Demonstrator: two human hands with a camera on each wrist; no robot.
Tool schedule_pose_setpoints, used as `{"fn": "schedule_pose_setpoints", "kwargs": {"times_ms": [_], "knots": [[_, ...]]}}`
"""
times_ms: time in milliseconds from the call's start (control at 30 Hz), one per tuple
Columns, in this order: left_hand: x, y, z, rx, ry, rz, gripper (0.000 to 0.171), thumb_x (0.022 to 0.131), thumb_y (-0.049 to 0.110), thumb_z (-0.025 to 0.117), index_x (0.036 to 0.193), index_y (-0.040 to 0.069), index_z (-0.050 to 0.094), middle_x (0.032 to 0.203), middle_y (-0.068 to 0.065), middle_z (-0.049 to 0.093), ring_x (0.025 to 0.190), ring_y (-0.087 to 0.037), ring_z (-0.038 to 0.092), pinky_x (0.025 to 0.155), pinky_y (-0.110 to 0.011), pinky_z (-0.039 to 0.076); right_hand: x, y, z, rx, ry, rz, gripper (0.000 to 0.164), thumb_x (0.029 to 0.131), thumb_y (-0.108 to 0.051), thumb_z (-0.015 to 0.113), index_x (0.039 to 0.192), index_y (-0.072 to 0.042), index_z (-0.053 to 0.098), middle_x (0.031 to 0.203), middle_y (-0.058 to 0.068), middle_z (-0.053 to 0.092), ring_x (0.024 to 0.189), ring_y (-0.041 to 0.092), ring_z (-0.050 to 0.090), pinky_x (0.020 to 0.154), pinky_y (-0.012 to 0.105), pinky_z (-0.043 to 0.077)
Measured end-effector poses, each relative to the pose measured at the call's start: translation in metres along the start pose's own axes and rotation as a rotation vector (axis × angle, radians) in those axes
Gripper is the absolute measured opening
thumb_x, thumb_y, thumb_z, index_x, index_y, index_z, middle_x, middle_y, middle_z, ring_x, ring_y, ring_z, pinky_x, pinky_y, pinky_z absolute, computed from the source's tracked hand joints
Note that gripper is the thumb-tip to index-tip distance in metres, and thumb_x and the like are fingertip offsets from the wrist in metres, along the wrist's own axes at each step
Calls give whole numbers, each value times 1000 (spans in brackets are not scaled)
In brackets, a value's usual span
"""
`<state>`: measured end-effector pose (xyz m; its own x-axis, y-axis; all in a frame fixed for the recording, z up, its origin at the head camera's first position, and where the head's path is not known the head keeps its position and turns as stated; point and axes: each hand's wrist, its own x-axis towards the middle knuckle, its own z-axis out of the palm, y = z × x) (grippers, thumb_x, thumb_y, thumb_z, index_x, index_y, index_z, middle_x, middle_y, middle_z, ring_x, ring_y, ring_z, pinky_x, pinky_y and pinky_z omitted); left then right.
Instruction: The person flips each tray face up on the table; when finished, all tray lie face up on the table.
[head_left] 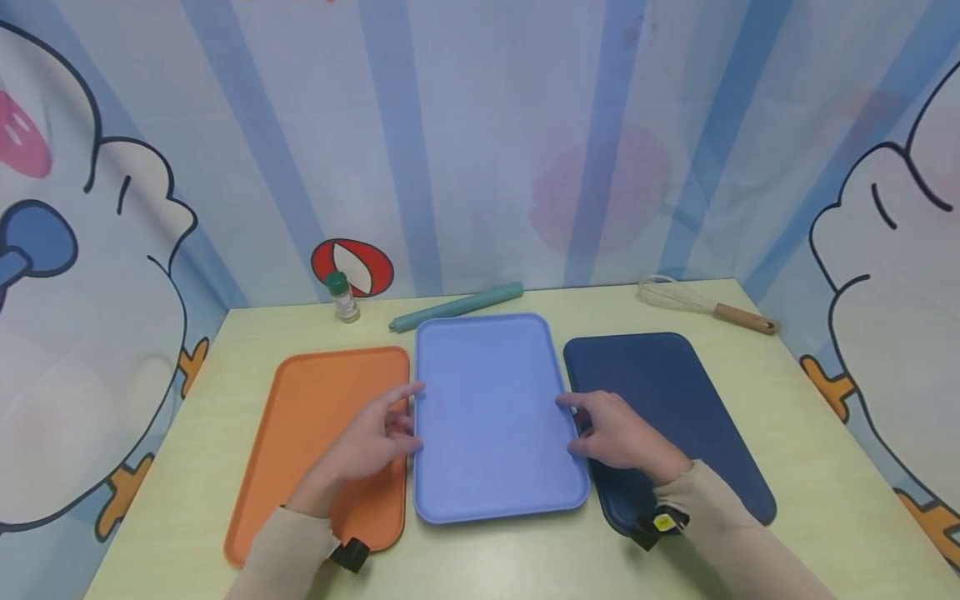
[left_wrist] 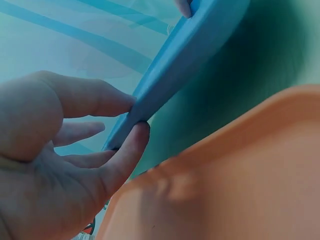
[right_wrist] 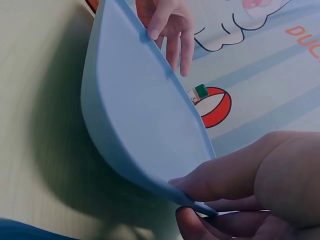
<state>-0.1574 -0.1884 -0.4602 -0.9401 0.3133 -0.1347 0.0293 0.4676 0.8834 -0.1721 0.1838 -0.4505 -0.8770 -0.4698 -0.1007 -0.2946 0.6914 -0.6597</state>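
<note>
Between my two hands is a light blue rectangular tray [head_left: 491, 417], raised off the table with its shadow beneath. My left hand [head_left: 371, 437] pinches the tray's left edge; in the left wrist view the thumb and a finger meet the blue rim [left_wrist: 170, 75] from opposite sides. On the opposite edge, my right hand [head_left: 615, 429] grips the rim, thumb on the upper side and fingers below in the right wrist view. An orange tray [head_left: 315, 425] lies under the left hand, and a navy tray [head_left: 667, 400] lies under the right.
Along the back of the table lie a teal rolling pin [head_left: 465, 307] and a whisk [head_left: 738, 317] with a wooden handle. A small green-capped jar [head_left: 343, 302] stands at the back left. A patterned cloth [head_left: 480, 150] hangs behind the table.
</note>
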Motion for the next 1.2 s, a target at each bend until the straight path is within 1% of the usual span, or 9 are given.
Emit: {"fn": "schedule_pose_setpoints", "kwargs": {"times_ms": [167,233,400,533,633,767,933,1033,1200], "knots": [[1,-1,2,16,7,-3,73,93,-1,74,159,15,46,142,-15,55,108,-27,62,80,-34,58,1,-1,1,-27,-11,10,62,85,3,78,143,8,59,101,9,72,84,14,64,69,30,55],[1,-2,2,29,10,4,72,93,0,74,158,14,47,145,-14,54,111,-28,62,84,-36,57,2,-1,2,-45,-15,16,61,85,2,78,143,7,59,102,9,72,84,13,64,70,30,55],[3,-2,4,66,13,10,68,96,5,74,158,11,47,143,-13,57,112,-28,59,87,-37,56,4,0,6,-102,-20,5,60,83,1,80,139,8,61,101,10,72,84,13,63,73,32,55],[3,0,4,83,17,5,64,98,8,72,157,8,47,141,-14,59,110,-27,58,88,-37,55,4,0,6,-134,-15,-9,57,82,1,80,135,9,63,93,6,69,80,14,59,73,33,52],[2,2,4,90,15,7,62,99,10,71,157,5,47,147,-17,57,113,-29,58,94,-42,56,4,-1,6,-143,-18,-5,56,82,0,81,135,9,64,87,4,66,77,14,56,72,32,50],[2,4,3,98,9,9,62,100,11,70,157,3,46,152,-21,54,117,-31,59,102,-49,55,4,-1,6,-152,-19,1,56,82,-1,82,135,9,64,88,4,66,76,14,55,72,33,50],[3,7,4,137,0,-3,62,100,14,71,157,5,47,151,-19,55,117,-30,59,99,-45,57,4,-3,6,-162,-25,9,56,83,-2,82,135,7,64,94,7,69,81,16,58,74,34,52],[4,10,2,169,-23,7,63,101,17,71,157,4,47,151,-18,55,114,-29,60,95,-44,57,4,-4,7,-144,-37,28,57,84,-2,83,137,6,64,100,9,71,86,17,61,76,35,54],[3,14,-1,172,-60,19,64,101,21,71,157,2,45,153,-23,53,121,-35,63,99,-51,55,4,-3,7,-131,-44,26,57,83,-2,84,137,3,65,94,5,68,84,16,59,75,33,52]]}}
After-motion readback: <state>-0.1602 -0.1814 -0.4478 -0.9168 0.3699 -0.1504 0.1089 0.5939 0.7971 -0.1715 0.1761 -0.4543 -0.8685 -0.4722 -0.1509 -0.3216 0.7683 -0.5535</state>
